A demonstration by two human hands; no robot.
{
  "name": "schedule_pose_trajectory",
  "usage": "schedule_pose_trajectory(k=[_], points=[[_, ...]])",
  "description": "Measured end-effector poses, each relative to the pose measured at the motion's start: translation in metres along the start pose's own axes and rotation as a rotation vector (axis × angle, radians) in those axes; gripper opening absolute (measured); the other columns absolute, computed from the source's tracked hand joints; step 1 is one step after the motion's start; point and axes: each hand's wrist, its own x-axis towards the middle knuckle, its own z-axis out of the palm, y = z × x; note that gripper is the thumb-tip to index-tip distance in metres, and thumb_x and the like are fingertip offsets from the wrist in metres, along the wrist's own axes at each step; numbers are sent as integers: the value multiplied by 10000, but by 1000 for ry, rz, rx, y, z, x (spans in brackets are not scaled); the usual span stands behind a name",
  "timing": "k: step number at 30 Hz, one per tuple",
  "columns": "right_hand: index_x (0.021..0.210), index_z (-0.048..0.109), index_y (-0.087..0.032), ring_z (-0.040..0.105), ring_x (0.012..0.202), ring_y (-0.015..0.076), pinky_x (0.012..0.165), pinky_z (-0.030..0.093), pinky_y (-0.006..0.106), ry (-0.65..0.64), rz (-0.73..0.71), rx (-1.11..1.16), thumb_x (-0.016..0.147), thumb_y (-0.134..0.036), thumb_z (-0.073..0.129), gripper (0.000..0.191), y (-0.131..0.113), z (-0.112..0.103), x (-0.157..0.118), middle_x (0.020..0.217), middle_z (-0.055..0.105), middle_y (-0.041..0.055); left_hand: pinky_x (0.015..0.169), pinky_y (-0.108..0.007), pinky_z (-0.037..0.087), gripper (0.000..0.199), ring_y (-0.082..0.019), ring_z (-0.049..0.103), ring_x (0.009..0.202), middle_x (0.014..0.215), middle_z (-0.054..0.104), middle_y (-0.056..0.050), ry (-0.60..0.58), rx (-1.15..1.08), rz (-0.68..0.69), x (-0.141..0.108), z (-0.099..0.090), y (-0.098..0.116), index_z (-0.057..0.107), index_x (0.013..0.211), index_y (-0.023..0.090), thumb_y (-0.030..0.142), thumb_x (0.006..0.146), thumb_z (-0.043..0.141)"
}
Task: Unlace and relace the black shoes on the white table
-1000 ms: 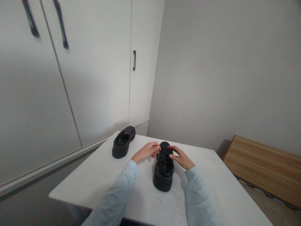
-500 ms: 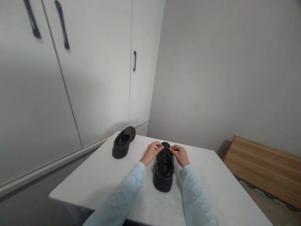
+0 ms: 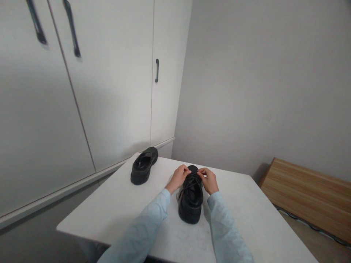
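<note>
A black lace-up shoe stands on the white table in front of me, heel toward me and toe pointing away. At the left of its front lacing, my left hand is closed in a pinch on the shoelace. My right hand pinches the shoelace from the right side, across from the left. The thin lace is hard to make out between the fingertips. Loose black laces lie over the shoe's opening and hang at its left side. A second black shoe rests farther left, apart from both hands.
The white table has its far edge near a grey wall. White cupboard doors with dark handles rise along the left. A wooden board or bench sits low at the right, with a cable under its edge.
My right hand and forearm have shifted slightly left, and my left forearm slightly right. Both hands keep their pinch by the lacing; the two shoes have not moved.
</note>
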Motion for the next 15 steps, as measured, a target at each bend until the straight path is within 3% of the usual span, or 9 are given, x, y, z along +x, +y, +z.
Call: schedule_pose_trajectory(k=[6,15], points=[[685,570,-178,623,733,204,748,499,364,44,17,-69,696,-240,531,75,6,-2,0,761,664,77,637,-240,404,100,-123,506,631,652,522,26,1,90,-24,-2,-4,3,481,727,175,216,819,476],[633,553,-186,611,718,207,723,479,352,53,48,-174,673,-193,545,41,14,-4,-3,727,645,66,521,-220,420,122,-117,524,561,629,511,23,-43,43,-116,-1,-6,-2,441,717,178,224,831,444]])
